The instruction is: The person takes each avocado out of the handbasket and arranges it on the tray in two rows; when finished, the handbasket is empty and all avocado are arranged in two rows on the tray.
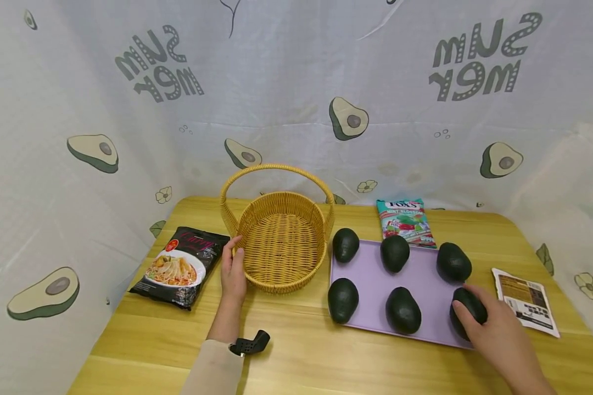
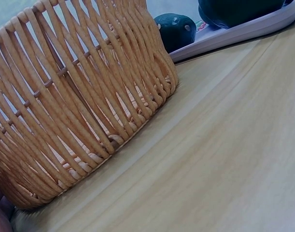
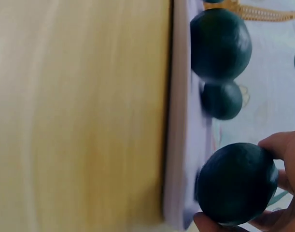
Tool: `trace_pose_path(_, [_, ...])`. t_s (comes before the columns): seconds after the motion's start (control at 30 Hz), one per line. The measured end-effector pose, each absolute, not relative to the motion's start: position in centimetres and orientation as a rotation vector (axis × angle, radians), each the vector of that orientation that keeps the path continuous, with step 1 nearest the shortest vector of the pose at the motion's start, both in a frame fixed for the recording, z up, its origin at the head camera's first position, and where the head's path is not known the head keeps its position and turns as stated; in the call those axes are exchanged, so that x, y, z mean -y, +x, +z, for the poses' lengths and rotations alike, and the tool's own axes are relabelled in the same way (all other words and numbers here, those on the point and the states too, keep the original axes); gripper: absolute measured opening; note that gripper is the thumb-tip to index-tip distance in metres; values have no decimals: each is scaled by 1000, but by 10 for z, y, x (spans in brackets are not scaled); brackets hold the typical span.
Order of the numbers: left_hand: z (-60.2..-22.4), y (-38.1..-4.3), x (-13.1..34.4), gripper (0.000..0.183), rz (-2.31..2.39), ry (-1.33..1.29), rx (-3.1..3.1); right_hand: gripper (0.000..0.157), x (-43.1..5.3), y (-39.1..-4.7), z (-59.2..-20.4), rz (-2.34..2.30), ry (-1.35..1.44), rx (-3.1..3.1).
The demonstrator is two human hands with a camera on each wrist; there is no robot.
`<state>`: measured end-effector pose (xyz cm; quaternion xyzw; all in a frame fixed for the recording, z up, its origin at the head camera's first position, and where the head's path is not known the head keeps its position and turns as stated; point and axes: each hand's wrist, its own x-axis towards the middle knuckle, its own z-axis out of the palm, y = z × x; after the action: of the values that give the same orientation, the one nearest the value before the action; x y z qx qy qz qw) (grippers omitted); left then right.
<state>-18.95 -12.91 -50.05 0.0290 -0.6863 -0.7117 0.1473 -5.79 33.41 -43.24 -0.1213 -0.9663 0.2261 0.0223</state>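
My left hand [image 1: 234, 274] touches the left side of a round yellow wicker basket [image 1: 283, 241] with a tall arched handle, its fingertips at the rim. In the left wrist view, the woven wall [image 2: 84, 92] fills the upper left, and only a bit of the hand shows at the lower left edge. My right hand [image 1: 501, 329] grips a dark green avocado [image 1: 469, 312] at the tray's front right corner, fingers and thumb around its sides. The lilac tray [image 1: 370, 274] bears several more avocados in two rows, including a front middle avocado [image 1: 403, 310].
Left of the basket lies a black noodle packet [image 1: 180, 266]. A teal candy bag [image 1: 406, 222] lies behind the tray, and a white and brown pouch [image 1: 525, 302] to its right. Avocado-print cloth [image 1: 296, 109] hangs behind the wooden table [image 1: 296, 351].
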Motion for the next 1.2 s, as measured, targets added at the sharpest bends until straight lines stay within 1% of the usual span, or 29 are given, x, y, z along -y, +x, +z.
trace_pose_path(0.17, [-501,-190,129,39,-2046,71,1969,61,-341,-55,-436,645,-420,3058])
trace_pose_path(0.47, [-502,-190,129,40,-2049,53,1963,66,-338,-58,-441,452,-457,3109])
trace_pose_path(0.5, [-502,-190,129,39,-2051,56,1962,69,-338,-59,-441,446,-468,3121])
trace_pose_path(0.67, [-501,-189,128,39,-2052,52,1960,78,-342,-58,-440,486,-466,3219])
trace_pose_path(0.9, [-501,-189,128,39,-2050,41,1962,78,-349,-60,-436,576,-409,3330])
trace_pose_path(1.2, [-501,-190,128,39,-2041,34,1949,84,-354,-56,-443,612,-440,3262])
